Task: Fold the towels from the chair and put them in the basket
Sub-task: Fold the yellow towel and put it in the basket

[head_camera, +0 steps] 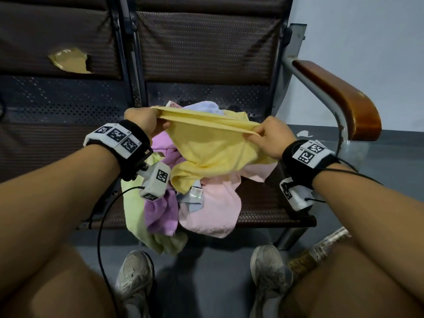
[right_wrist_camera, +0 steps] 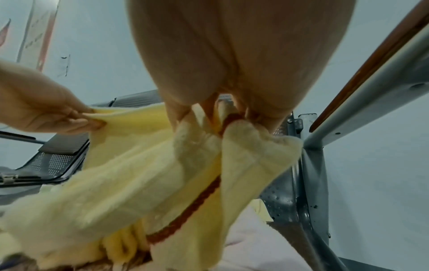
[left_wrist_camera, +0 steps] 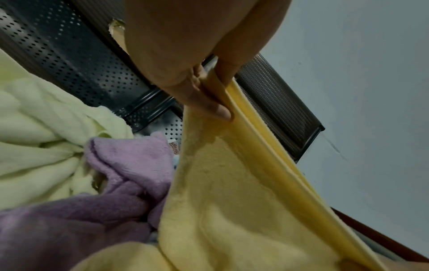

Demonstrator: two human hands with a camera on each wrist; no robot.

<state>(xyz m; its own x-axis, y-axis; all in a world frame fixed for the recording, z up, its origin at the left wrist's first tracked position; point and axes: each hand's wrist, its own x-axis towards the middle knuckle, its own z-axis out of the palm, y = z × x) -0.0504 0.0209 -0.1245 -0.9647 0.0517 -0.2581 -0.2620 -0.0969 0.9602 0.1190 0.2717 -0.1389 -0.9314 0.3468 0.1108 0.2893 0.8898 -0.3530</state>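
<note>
Yellow towel [head_camera: 213, 145]: stretched by its top edge above the pile [head_camera: 183, 203] on the chair [head_camera: 263, 198].
Left hand [head_camera: 142, 121]: pinching one corner.
Right hand [head_camera: 273, 136]: pinching the other corner.

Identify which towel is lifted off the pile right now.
The yellow towel: left hand and right hand pinch its top edge, stretching it above the purple, pink and green towels lying heaped.
</note>
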